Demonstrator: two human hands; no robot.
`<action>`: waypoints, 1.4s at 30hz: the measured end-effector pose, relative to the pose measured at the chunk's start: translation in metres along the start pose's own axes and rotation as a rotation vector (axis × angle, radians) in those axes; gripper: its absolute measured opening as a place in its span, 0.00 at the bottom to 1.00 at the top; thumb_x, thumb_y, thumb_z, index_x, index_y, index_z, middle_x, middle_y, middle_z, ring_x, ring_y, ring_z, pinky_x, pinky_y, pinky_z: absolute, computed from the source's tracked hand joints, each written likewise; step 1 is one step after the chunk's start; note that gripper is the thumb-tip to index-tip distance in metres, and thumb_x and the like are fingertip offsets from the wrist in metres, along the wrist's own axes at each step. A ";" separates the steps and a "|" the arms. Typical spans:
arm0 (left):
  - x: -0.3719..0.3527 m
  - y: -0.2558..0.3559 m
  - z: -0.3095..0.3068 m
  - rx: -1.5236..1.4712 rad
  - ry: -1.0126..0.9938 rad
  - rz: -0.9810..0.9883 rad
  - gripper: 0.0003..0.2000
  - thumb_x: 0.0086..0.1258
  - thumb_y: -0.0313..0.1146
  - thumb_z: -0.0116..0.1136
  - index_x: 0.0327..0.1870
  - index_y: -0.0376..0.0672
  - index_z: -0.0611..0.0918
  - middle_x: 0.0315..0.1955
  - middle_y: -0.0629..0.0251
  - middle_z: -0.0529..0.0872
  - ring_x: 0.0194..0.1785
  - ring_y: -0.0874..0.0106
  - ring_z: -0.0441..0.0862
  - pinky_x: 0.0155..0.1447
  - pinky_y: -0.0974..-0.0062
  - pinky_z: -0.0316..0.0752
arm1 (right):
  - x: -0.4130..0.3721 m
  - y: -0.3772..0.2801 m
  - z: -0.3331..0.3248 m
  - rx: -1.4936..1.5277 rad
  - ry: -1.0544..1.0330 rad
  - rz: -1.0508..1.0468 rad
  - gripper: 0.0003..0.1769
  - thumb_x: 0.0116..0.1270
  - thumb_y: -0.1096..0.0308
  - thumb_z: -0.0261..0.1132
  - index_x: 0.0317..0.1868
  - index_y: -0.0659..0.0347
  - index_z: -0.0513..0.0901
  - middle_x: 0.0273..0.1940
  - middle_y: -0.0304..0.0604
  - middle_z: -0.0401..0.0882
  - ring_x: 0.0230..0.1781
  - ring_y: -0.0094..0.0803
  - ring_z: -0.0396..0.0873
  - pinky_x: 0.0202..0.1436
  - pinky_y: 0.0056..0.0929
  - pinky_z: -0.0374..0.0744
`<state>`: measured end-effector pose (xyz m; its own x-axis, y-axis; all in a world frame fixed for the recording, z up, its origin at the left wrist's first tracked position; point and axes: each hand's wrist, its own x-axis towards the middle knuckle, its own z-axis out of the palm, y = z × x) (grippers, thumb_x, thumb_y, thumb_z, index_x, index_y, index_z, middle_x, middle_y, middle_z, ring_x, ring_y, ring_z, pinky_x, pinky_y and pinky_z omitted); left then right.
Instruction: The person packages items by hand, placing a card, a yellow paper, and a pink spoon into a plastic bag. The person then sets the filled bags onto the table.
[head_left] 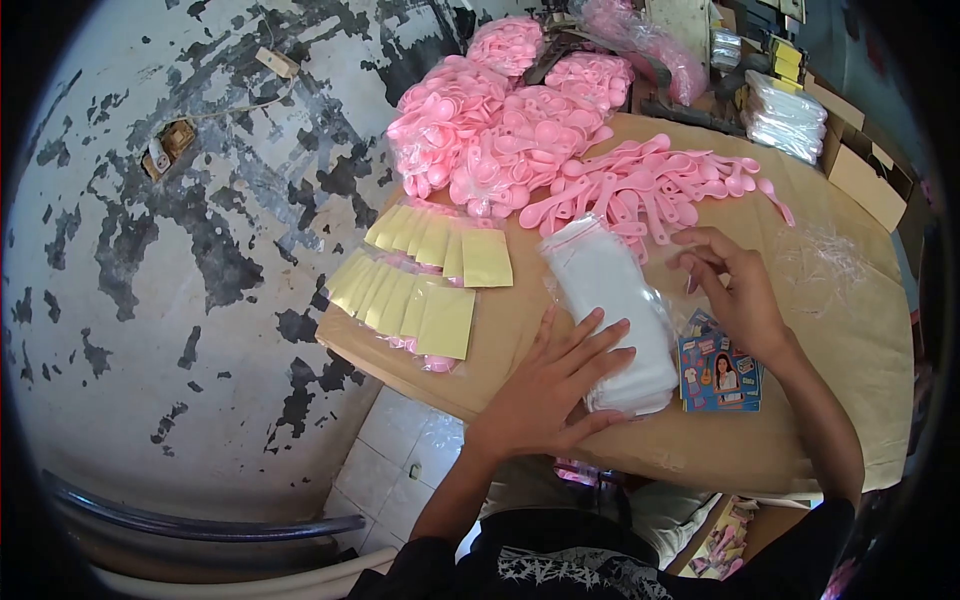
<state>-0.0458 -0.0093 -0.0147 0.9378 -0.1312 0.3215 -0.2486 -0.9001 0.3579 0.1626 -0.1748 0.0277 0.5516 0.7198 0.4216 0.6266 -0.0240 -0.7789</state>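
Note:
A stack of clear plastic bags (pixel 612 285) lies on the brown-covered table in front of me. My left hand (pixel 560 375) rests on its lower left part with the fingers spread. Just right of the stack's upper half, my right hand (pixel 738 292) is raised with thumb and fingers curled into a pinch; anything between the fingertips is too small to make out. Below that hand sits a small pile of blue printed cards (pixel 722 378). Beyond the bags, loose pink spoons (pixel 640 182) are spread in a heap.
To the left, two overlapping rows of packets with yellow cards (pixel 445 322) lie near the table edge (pixel 400 385). Large bags of pink spoons (pixel 470 120) are piled at the back. Crumpled clear plastic (pixel 825 262) is at the right, with a cardboard box (pixel 865 180) behind it.

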 end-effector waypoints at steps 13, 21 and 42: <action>0.028 0.070 0.024 -1.278 0.250 -0.203 0.24 0.81 0.43 0.50 0.67 0.32 0.72 0.62 0.59 0.77 0.66 0.71 0.72 0.70 0.72 0.64 | -0.050 -0.069 -0.022 0.094 -0.237 -0.370 0.19 0.63 0.88 0.58 0.51 0.63 0.83 0.47 0.51 0.85 0.45 0.36 0.86 0.40 0.29 0.82; 0.037 0.059 0.014 -1.432 0.591 -0.293 0.19 0.84 0.41 0.37 0.64 0.34 0.67 0.57 0.36 0.80 0.56 0.45 0.83 0.65 0.52 0.76 | -0.033 -0.038 -0.056 -0.597 -0.337 -0.293 0.26 0.60 0.62 0.74 0.57 0.63 0.77 0.41 0.52 0.83 0.43 0.48 0.82 0.51 0.41 0.79; 0.033 0.033 0.033 -1.495 1.100 -0.260 0.16 0.75 0.24 0.56 0.62 0.35 0.71 0.49 0.56 0.82 0.54 0.64 0.84 0.64 0.62 0.81 | -0.029 -0.053 -0.058 -0.163 -0.283 0.039 0.06 0.72 0.72 0.62 0.47 0.63 0.80 0.29 0.50 0.84 0.23 0.41 0.85 0.28 0.34 0.79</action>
<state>-0.0150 -0.0565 -0.0211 0.5783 0.7700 0.2697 -0.6930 0.2892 0.6604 0.1454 -0.2348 0.0841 0.4169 0.8796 0.2293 0.7003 -0.1500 -0.6979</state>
